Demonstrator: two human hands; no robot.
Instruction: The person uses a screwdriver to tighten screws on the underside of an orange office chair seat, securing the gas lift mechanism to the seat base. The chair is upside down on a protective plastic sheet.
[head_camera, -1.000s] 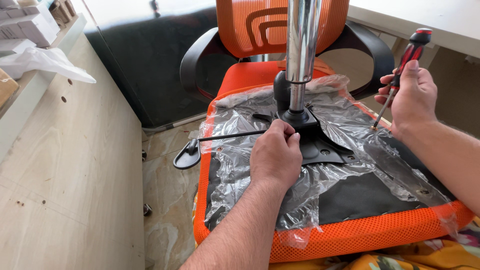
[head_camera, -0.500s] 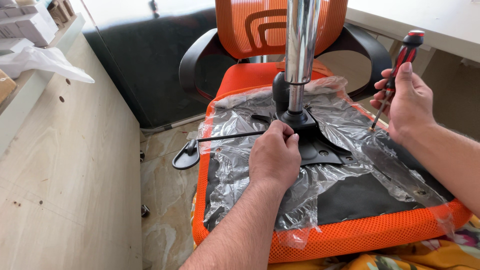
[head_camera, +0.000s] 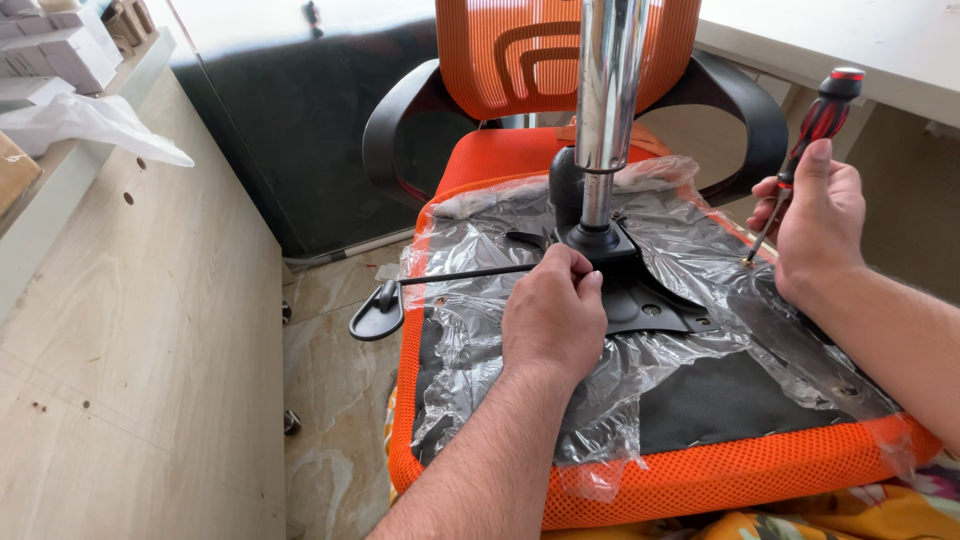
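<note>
The black mounting plate (head_camera: 640, 295) lay on the upturned orange seat (head_camera: 700, 480). The left hand (head_camera: 555, 315) was pressed on it, grip closed. Right of it, a red-handled screwdriver (head_camera: 805, 150) was clasped by the right hand (head_camera: 815, 220).

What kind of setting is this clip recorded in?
Probably an office or home workroom during furniture assembly: an upturned orange mesh chair seat still in clear plastic wrap, pale wooden panels, and a white desk.

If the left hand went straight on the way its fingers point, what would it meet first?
Probably the black base of the chrome column; the left hand is already right by it on the plate, though depth is unclear.
</note>
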